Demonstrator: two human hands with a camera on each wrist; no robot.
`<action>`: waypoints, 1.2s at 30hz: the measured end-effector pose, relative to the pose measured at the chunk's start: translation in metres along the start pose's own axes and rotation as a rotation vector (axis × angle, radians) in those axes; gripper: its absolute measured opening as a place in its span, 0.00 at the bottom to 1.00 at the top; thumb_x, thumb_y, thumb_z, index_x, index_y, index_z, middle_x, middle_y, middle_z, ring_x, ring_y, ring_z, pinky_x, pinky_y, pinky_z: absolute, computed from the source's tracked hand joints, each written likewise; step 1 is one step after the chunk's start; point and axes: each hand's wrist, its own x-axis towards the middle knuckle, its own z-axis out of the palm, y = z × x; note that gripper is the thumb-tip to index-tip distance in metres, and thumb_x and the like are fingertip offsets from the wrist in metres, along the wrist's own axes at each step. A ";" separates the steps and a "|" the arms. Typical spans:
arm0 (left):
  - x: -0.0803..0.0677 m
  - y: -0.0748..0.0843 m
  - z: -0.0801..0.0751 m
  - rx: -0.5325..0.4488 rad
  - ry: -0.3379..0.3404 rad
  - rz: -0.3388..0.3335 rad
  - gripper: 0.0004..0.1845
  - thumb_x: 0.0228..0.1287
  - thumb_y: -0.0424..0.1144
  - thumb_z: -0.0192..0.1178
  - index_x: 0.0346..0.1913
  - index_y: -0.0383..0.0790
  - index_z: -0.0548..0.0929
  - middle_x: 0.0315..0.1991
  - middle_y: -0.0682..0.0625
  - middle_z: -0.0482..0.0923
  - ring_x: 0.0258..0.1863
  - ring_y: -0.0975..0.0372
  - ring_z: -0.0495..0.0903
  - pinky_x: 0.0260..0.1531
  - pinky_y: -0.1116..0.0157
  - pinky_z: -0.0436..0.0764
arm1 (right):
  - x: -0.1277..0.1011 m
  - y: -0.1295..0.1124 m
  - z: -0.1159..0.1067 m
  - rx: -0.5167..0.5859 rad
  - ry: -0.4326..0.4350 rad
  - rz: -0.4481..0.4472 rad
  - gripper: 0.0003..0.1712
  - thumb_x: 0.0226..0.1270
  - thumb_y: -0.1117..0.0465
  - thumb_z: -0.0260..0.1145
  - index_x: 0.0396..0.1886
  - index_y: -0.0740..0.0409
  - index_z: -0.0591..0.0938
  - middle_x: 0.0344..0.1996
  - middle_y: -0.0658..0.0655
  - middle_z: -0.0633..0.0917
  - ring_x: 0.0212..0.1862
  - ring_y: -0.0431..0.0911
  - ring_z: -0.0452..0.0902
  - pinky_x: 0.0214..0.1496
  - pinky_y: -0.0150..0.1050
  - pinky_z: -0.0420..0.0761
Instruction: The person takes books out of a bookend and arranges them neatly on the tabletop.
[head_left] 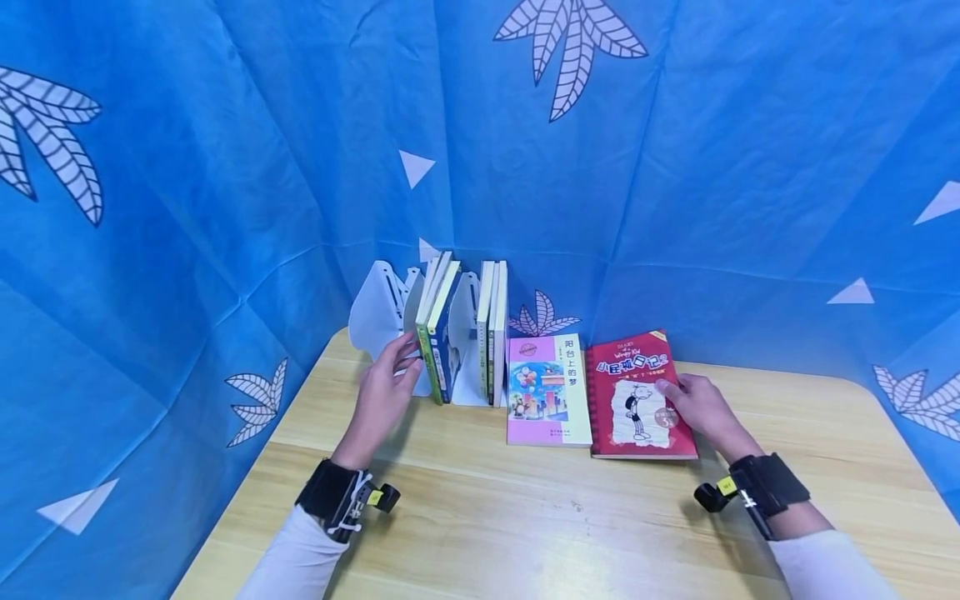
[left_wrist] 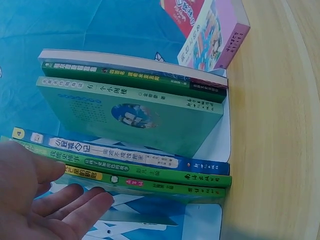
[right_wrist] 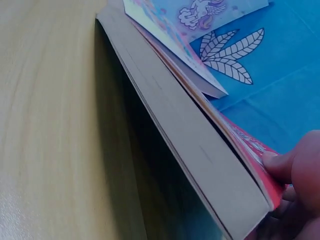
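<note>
My left hand is at a white book stand at the back of the wooden table. Its straight fingers touch the outer face of several leaning books with green and blue spines. My right hand grips the right edge of a red cartoon-cover book, thumb on the cover. In the right wrist view that edge is raised off the table. A pink book lies flat just left of the red one.
More books stand upright in the right half of the stand. Blue leaf-print cloth walls in the table at the back and both sides. Bare wood stretches along the near edge.
</note>
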 end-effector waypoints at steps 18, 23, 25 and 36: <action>0.004 0.003 0.005 0.044 0.017 -0.010 0.27 0.78 0.32 0.56 0.76 0.35 0.66 0.69 0.35 0.77 0.65 0.44 0.81 0.61 0.53 0.86 | 0.006 0.001 0.007 -0.169 0.032 0.081 0.26 0.78 0.50 0.60 0.47 0.74 0.84 0.27 0.60 0.81 0.33 0.51 0.74 0.30 0.35 0.69; 0.005 0.001 0.006 0.059 0.031 0.023 0.28 0.77 0.31 0.57 0.76 0.35 0.67 0.68 0.34 0.78 0.64 0.44 0.82 0.59 0.54 0.87 | 0.007 0.004 0.008 -0.213 0.060 0.110 0.23 0.75 0.49 0.64 0.34 0.68 0.84 0.20 0.54 0.75 0.29 0.49 0.72 0.29 0.35 0.66; 0.006 0.000 0.007 0.062 0.034 0.028 0.28 0.77 0.32 0.58 0.76 0.36 0.67 0.68 0.35 0.78 0.64 0.45 0.82 0.59 0.55 0.88 | 0.007 0.003 0.008 -0.228 0.068 0.105 0.23 0.74 0.49 0.65 0.28 0.65 0.83 0.17 0.53 0.73 0.27 0.48 0.71 0.28 0.35 0.65; 0.009 0.001 0.008 0.085 0.047 0.051 0.30 0.74 0.31 0.60 0.76 0.37 0.67 0.67 0.36 0.79 0.62 0.45 0.84 0.58 0.57 0.88 | 0.009 0.003 -0.002 -0.247 0.011 0.071 0.30 0.71 0.49 0.67 0.11 0.50 0.68 0.10 0.46 0.65 0.17 0.43 0.66 0.24 0.32 0.62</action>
